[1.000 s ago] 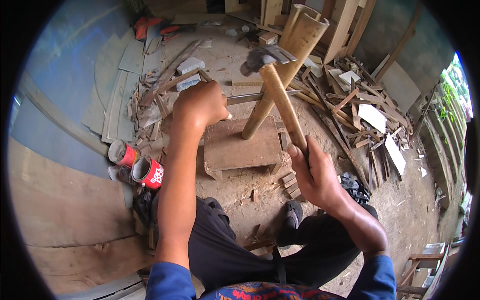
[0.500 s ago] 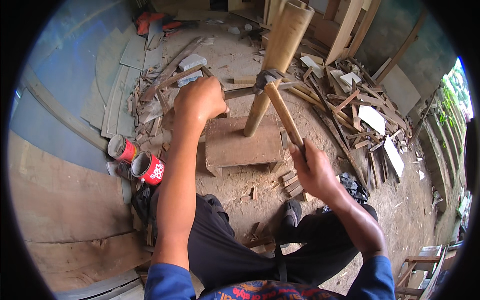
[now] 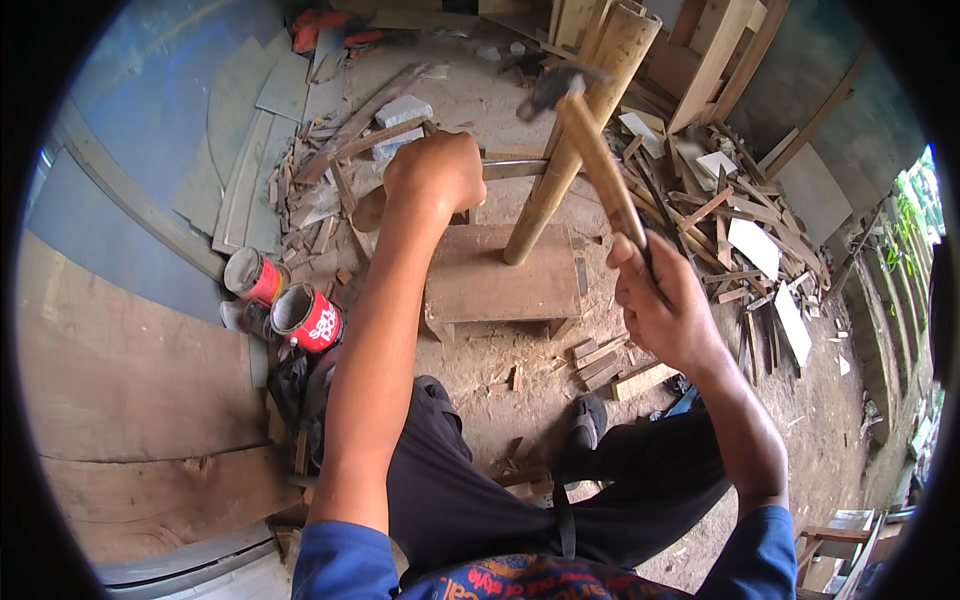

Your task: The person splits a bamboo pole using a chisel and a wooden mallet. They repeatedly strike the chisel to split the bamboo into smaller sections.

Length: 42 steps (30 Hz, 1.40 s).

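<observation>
My left hand (image 3: 435, 172) is a closed fist around the handle end of a machete-like knife, its grip hidden by my fingers. The long metal blade (image 3: 517, 168) runs rightward from the fist to a thick bamboo pole (image 3: 543, 208), apparently set into it. The pole leans right, its lower end resting on a low wooden stool (image 3: 500, 285). In my right hand (image 3: 668, 300) is a claw hammer (image 3: 603, 172), gripped low on its wooden handle. The hammer's head is raised above the blade, in front of the pole's upper part, and slightly blurred.
Two red paint cans (image 3: 308, 318) stand at left by panels. Wood scraps and white offcuts (image 3: 752, 247) pile up at right. Short wood blocks (image 3: 600, 362) lie before the stool, near my foot (image 3: 585, 425). Boards (image 3: 712, 65) lean at the back.
The hammer has lifted up and away from the blade and pole, with my right hand shifting right and upward. The pole leans slightly more to the right. My left hand keeps its grip.
</observation>
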Motion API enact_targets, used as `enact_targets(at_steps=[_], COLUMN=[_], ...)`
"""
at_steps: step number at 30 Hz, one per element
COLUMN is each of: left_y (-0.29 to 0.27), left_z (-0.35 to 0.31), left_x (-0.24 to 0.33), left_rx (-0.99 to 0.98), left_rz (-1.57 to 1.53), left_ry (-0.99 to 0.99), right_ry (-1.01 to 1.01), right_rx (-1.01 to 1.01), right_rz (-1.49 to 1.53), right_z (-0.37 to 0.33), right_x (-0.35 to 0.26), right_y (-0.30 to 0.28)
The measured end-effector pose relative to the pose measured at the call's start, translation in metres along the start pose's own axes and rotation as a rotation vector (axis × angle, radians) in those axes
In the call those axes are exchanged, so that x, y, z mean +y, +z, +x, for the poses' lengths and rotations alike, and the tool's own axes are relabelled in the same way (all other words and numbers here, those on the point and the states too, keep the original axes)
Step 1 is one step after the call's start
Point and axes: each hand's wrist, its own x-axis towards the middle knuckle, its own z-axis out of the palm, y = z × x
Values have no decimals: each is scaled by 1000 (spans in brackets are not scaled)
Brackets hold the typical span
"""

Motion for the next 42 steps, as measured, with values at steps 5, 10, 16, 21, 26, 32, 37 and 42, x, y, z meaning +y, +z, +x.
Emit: enact_targets(at_steps=[5,10,16,21,26,32,37,42], left_y=[-1,7,3,9,8,7,20,19], left_z=[-1,-4,-9,-4,-6,-4,8,10], left_x=[5,1,5,-3,2,-4,-7,-14], left_rx=[-14,41,58,54,59,48,89,96], left_rz=[10,9,-18,0,-15,-3,2,3], left_ry=[27,10,9,7,4,-3,3,15], right_ry=[-84,-69,-148,-207,-126,-26,55,-46], right_rx=[37,42,109,136,93,47,-9,76], right_rz=[-136,-69,-441,-336,-306,11,-80,22], right_z=[14,9,10,0,6,6,6,2], right_x=[31,2,32,15,42,16,33,25], right_y=[9,8,11,13,21,18,21,23])
